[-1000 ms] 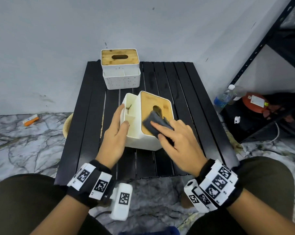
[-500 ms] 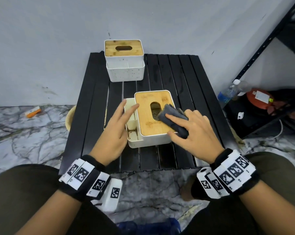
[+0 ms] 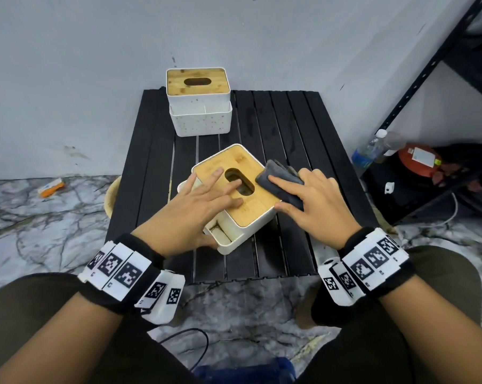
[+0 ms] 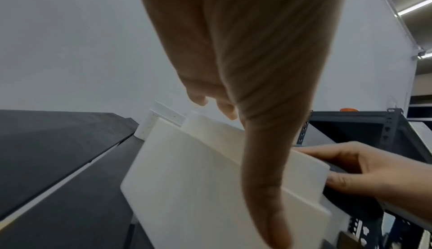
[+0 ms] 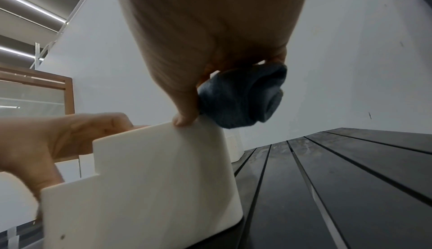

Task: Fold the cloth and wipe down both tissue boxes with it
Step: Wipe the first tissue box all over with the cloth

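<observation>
The left hand (image 3: 198, 206) lies flat, fingers spread, on the near tissue box (image 3: 251, 217). The right hand (image 3: 320, 200) grips the folded cloth (image 3: 278, 180) against the box's right edge. The second tissue box (image 3: 199, 106) stands at the tabletop's (image 3: 289, 128) far side.

grey cloth (image 3: 281, 181), white tissue box (image 3: 251, 231) with tan lid, black table (image 3: 298, 128)

Left hand (image 4: 245, 58) is reaching over the near white tissue box (image 4: 198, 188), thumb lying down its side. Right hand (image 4: 374, 175) is gripping its far corner. Both are over the black table (image 4: 58, 151).
</observation>
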